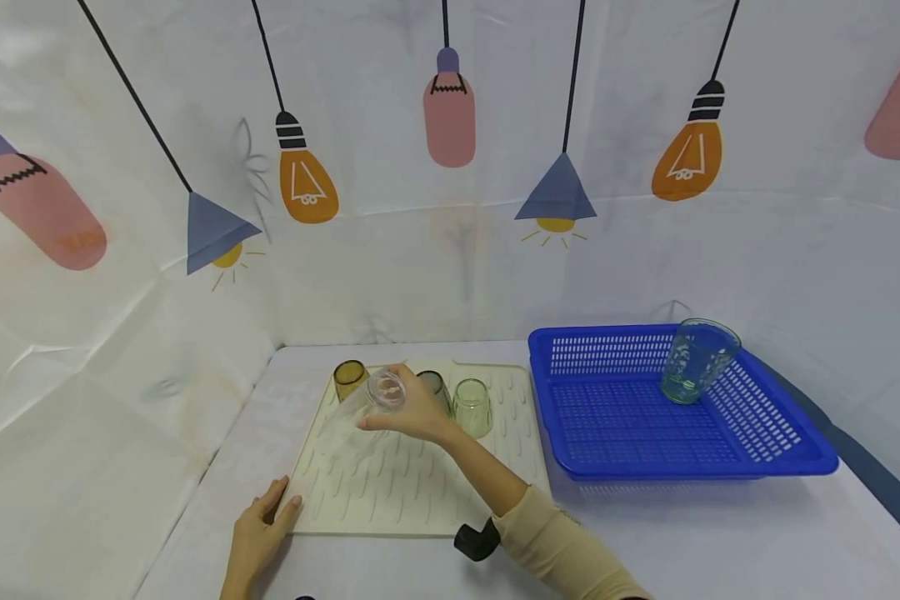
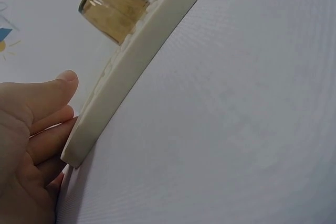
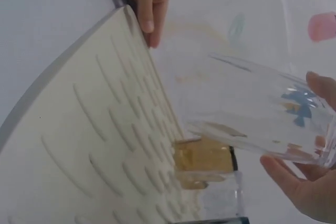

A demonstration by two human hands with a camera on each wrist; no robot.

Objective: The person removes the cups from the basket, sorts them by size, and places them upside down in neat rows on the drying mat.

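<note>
My right hand (image 1: 412, 408) grips a clear drinking glass (image 3: 262, 108) near its base, holding it tilted over the cream ridged drying mat (image 1: 390, 492). The glass's mouth points down and to the left. Upside down on the mat stand an amber glass (image 1: 350, 379), a dark grey glass (image 1: 437, 386) partly hidden by my right hand, and a pale green glass (image 1: 472, 408). Another clear glass (image 3: 223, 195) shows beside the amber one in the right wrist view. My left hand (image 1: 258, 529) rests at the mat's near left corner, fingers touching its edge, thumb extended.
A blue plastic basket (image 1: 570, 442) sits to the right of the mat, with a greenish clear glass (image 1: 697, 362) leaning against its far right wall. A small black object (image 1: 477, 542) is by the right sleeve. A white printed sheet (image 1: 420, 275) hangs behind the table.
</note>
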